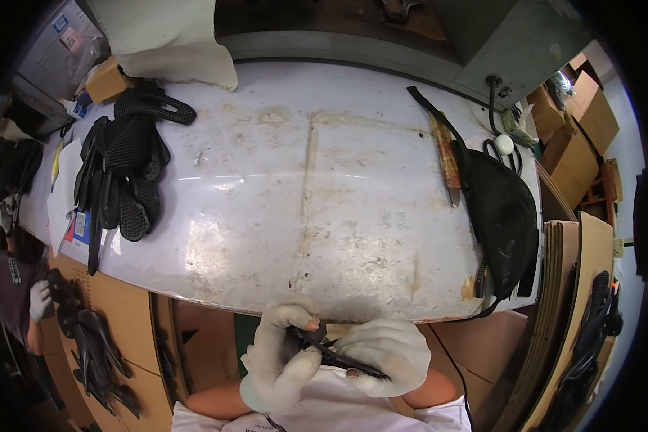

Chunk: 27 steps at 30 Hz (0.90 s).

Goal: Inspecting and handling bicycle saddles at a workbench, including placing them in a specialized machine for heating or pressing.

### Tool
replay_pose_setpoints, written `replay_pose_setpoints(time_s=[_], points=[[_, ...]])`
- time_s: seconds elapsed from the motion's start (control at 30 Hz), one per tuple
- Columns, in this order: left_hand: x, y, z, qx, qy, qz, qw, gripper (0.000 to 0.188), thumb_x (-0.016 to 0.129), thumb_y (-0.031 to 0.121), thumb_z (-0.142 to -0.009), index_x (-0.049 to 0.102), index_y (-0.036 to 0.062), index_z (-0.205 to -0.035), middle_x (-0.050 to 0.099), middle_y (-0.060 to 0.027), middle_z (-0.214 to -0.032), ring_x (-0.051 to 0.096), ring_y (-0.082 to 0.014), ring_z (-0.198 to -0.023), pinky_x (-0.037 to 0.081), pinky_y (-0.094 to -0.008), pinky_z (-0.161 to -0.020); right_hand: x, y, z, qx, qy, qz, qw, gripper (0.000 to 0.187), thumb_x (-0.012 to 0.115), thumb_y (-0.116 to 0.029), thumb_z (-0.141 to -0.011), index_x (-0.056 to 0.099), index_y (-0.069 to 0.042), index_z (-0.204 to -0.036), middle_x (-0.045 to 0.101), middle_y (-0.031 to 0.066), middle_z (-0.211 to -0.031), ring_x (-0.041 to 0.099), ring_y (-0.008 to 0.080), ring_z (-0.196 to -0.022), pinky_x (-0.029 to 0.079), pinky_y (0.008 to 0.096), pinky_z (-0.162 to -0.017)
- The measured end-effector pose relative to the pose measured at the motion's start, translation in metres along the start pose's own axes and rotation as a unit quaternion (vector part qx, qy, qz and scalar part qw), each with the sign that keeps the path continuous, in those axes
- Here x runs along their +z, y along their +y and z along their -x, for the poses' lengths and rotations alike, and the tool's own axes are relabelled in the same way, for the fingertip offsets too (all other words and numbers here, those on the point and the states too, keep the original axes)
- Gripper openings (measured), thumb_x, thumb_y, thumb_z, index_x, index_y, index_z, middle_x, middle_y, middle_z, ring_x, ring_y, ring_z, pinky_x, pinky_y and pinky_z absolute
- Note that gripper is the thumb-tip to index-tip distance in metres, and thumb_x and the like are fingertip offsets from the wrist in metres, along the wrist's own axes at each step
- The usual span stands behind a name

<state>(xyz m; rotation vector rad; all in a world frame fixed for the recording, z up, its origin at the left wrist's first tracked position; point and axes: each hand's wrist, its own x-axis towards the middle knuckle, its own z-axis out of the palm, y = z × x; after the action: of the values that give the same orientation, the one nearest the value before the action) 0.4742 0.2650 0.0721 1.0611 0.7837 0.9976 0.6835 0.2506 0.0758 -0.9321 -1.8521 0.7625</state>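
Both my hands wear white gloves with some fingertips bare, and they meet just off the near edge of the table. My left hand is closed, thumb and fingers pinching one end of a black piece with a ridged edge. Curled over the other end, my right hand grips the same piece from the right. Much of it is hidden by the gloves, so its full shape cannot be made out. A pile of black perforated pieces lies on the table's left side.
The worn white table spreads ahead. A black waist bag and a knife with a worn handle lie at its right. Grey machinery stands behind. Cardboard flanks the right; another person's gloved hand shows far left.
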Motion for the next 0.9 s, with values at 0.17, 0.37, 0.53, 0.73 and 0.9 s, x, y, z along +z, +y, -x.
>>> replay_pose_setpoints(time_s=[0.17,0.37,0.53,0.73,0.9], points=[[-0.002,-0.001,-0.005,0.013,-0.001,0.028,1.0,0.048,0.062,0.005,-0.082,0.047,-0.0006,-0.127,0.048,-0.0194,-0.128,0.046,-0.0168,-0.101,0.041,-0.0354,-0.094,-0.005,0.001,-0.002,0.022,-0.02,0.009,1.0,0.025,0.082,-0.015,-0.078,0.074,0.004,-0.092,0.077,0.014,-0.09,0.077,0.0333,-0.081,0.062,0.0403,-0.071],[-0.001,0.001,-0.003,-0.028,0.008,-0.026,0.999,0.044,0.06,0.019,-0.086,0.043,0.0084,-0.125,0.045,-0.0177,-0.132,0.047,-0.0215,-0.117,0.035,-0.0419,-0.111,-0.003,0.003,-0.004,0.023,-0.02,-0.001,1.0,0.025,0.083,-0.017,-0.078,0.075,0.002,-0.091,0.077,0.0124,-0.089,0.077,0.032,-0.081,0.062,0.0403,-0.073],[0.002,0.0,-0.001,-0.023,0.026,-0.026,0.999,0.042,0.058,0.017,-0.085,0.044,0.0082,-0.124,0.047,-0.0173,-0.127,0.047,-0.0219,-0.116,0.035,-0.0416,-0.111,-0.002,0.0,-0.007,0.039,-0.032,0.023,0.998,0.025,0.083,-0.018,-0.079,0.075,0.002,-0.091,0.077,0.0114,-0.087,0.077,0.031,-0.08,0.061,0.0395,-0.07],[-0.016,-0.009,0.002,-0.043,-0.004,0.053,0.998,0.039,0.053,0.006,-0.088,0.046,0.0001,-0.126,0.05,-0.0176,-0.127,0.048,-0.0195,-0.108,0.039,-0.037,-0.105,0.001,0.01,0.002,0.041,0.001,-0.036,0.999,0.024,0.083,-0.018,-0.078,0.075,0.001,-0.09,0.077,0.0123,-0.087,0.076,0.0319,-0.081,0.061,0.0399,-0.071],[-0.011,-0.008,-0.001,0.003,0.001,0.01,1.0,0.031,0.048,0.011,-0.094,0.05,-0.0025,-0.121,0.054,-0.0176,-0.118,0.051,-0.0208,-0.106,0.041,-0.0369,-0.101,-0.006,0.006,-0.005,0.038,-0.045,-0.005,0.998,0.025,0.082,-0.02,-0.077,0.076,0.001,-0.089,0.077,0.0121,-0.087,0.076,0.0324,-0.08,0.061,0.0398,-0.071]])
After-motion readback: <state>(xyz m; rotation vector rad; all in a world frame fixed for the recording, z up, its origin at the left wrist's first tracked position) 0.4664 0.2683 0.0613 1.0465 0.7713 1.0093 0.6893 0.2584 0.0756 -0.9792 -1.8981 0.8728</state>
